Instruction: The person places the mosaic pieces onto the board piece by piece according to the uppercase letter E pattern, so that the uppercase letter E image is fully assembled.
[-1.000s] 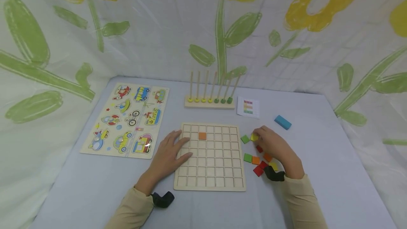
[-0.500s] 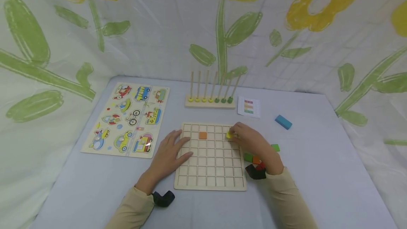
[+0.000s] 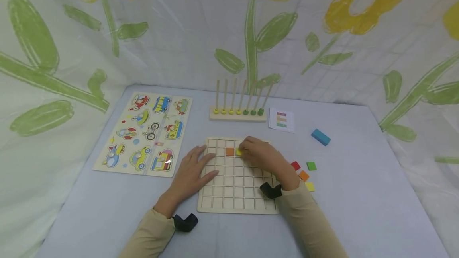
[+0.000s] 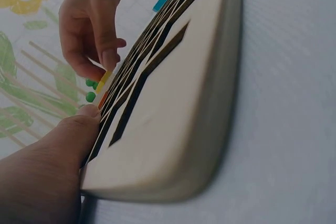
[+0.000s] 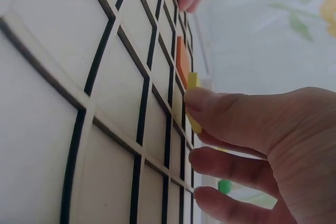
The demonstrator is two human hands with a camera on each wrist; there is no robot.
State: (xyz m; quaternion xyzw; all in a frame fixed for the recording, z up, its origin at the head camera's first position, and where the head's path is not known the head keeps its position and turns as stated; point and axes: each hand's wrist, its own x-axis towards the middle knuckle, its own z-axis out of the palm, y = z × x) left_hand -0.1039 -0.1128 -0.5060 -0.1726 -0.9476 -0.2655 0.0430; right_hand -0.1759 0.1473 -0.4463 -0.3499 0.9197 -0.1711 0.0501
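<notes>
A wooden grid board (image 3: pixel 228 192) lies in the middle of the table, with an orange square tile (image 3: pixel 230 151) in a cell of its second row. My right hand (image 3: pixel 263 155) pinches a yellow square tile (image 5: pixel 193 81) between thumb and fingers, just right of the orange one. In the right wrist view the yellow tile stands on edge at the board's surface. Across the board's left edge rests my left hand (image 3: pixel 191 172), its fingers spread and straight; the left wrist view shows its thumb (image 4: pixel 79 129) on the rim.
Loose red (image 3: pixel 295 165), green (image 3: pixel 311 166), orange (image 3: pixel 304 176) and yellow tiles lie right of the board, partly behind my right arm. Behind stand a peg rack (image 3: pixel 238 117) and a pattern card (image 3: pixel 282 120). A blue block (image 3: pixel 320 137) and a vehicle puzzle (image 3: pixel 143 134) flank them.
My right hand has picked up the yellow tile from the loose ones at the right and carried it left over the board, beside the orange tile. The left hand stays in place.
</notes>
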